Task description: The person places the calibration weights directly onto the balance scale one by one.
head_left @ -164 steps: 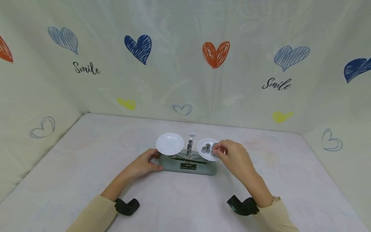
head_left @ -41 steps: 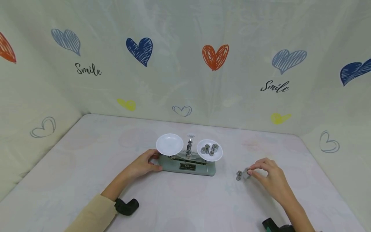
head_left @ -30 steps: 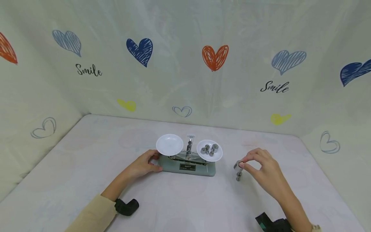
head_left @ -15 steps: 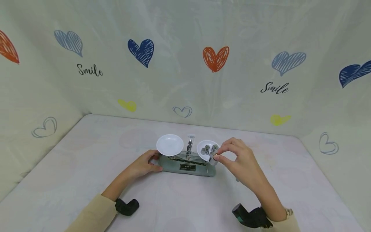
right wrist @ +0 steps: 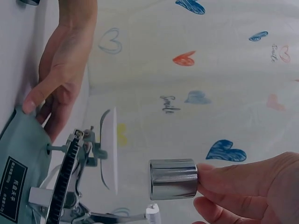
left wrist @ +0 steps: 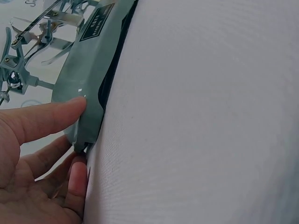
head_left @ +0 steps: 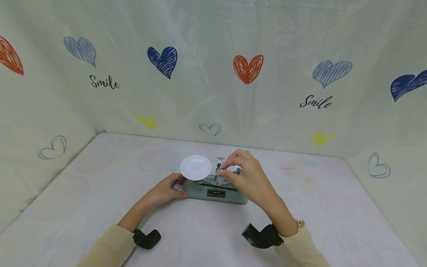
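1. balance scale (head_left: 200, 191) sits on the surface (head_left: 207, 230), lower ctr of head view, label facing viewer, prob. so it reads easily.
2. l hand (head_left: 163, 192) grips the scale's left end, thumb on front, fingers curled round behind, prob. to steady it.
3. r hand (head_left: 248, 178) pinches a shiny metal wt (right wrist: 174, 179) by its upper end btwn thumb & fingers, likely to keep its underside free.
4. wt's in the air nr mid-scale, apart from white pan (head_left: 195, 167); other pan mostly hidden bhd r hand.
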`<state>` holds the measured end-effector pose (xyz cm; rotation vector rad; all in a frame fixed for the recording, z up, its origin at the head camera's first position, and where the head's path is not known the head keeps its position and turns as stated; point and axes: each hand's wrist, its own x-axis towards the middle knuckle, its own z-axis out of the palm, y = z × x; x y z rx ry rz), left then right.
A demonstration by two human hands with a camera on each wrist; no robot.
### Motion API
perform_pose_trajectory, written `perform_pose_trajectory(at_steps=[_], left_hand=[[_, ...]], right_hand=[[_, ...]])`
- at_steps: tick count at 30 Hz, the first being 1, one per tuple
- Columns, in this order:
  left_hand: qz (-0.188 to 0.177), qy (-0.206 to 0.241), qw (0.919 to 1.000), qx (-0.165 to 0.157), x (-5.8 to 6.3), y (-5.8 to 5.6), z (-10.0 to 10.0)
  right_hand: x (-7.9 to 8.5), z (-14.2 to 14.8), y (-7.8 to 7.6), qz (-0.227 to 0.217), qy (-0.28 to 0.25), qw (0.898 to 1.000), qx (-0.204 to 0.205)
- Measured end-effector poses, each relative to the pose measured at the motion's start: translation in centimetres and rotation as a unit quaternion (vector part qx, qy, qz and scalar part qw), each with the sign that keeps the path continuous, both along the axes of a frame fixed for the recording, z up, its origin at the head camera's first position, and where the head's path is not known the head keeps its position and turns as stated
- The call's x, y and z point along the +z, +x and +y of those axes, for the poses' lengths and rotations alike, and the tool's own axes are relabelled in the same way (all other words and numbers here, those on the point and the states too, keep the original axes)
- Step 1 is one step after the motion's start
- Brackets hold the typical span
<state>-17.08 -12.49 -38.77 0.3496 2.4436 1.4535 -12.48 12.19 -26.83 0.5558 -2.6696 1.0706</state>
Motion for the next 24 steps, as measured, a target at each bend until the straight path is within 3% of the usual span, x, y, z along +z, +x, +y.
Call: perform_pose_trajectory(at_steps=[12,24], left_hand=[[-0.001,0.002,1.0000,-0.003,0.0,-0.1,0.0],[-0.006,0.005,1.0000,0.000,0.0,0.0,-0.1]], right_hand=[[0.5,-3.3,-1.2,-0.007,-0.007,1.000,-0.007],[0.2,-5.4,-2.4,-0.015,0.010,1.000,0.016]])
